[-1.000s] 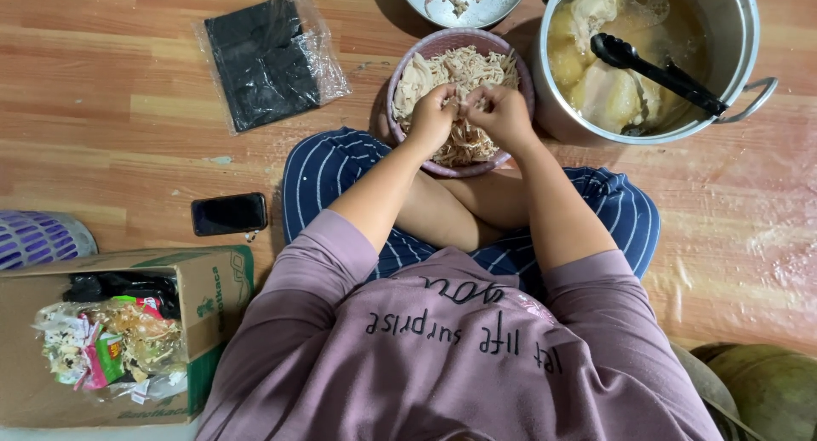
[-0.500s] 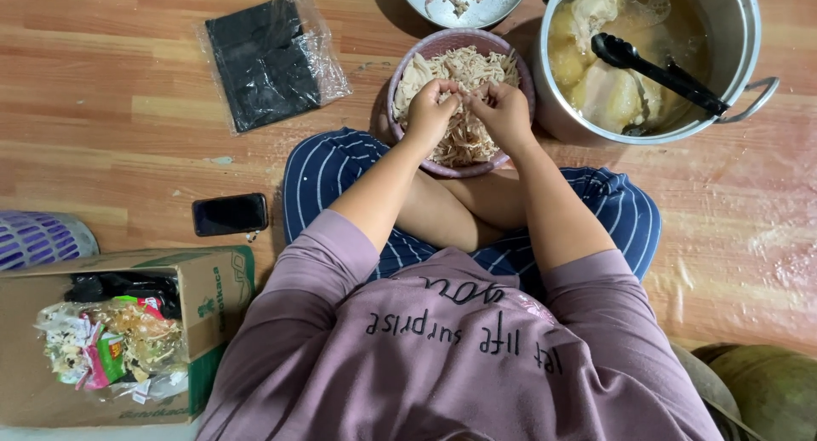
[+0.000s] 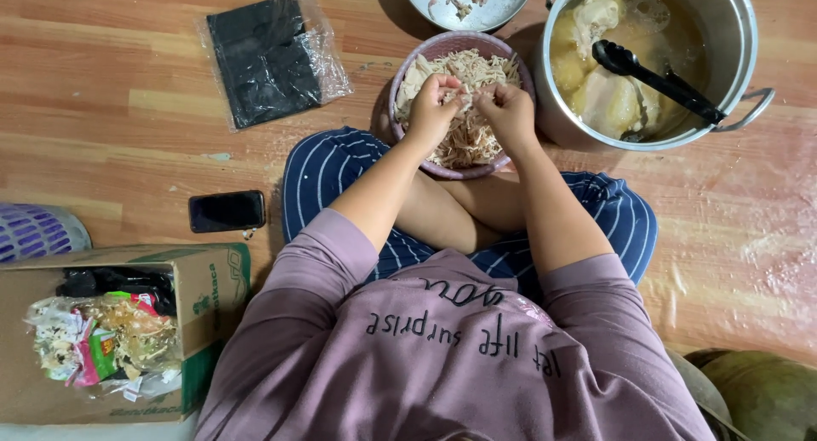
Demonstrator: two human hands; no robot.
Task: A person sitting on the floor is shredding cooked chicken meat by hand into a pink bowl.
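Head view looks down on a person sitting cross-legged on a wooden floor [image 3: 102,126]. Left hand [image 3: 434,109] and right hand [image 3: 508,111] meet over a purple bowl [image 3: 408,67] of shredded meat [image 3: 464,143], their fingers pinched together on one small piece of meat between them. A steel pot [image 3: 732,33] with broth and a black ladle [image 3: 659,79] stands just right of the bowl

— Where does the view look from?
— From the person's head, facing straight down over lap and wooden floor [image 3: 102,126], close above both arms.
— Any second view?
— No; one camera only, so nothing is shared.
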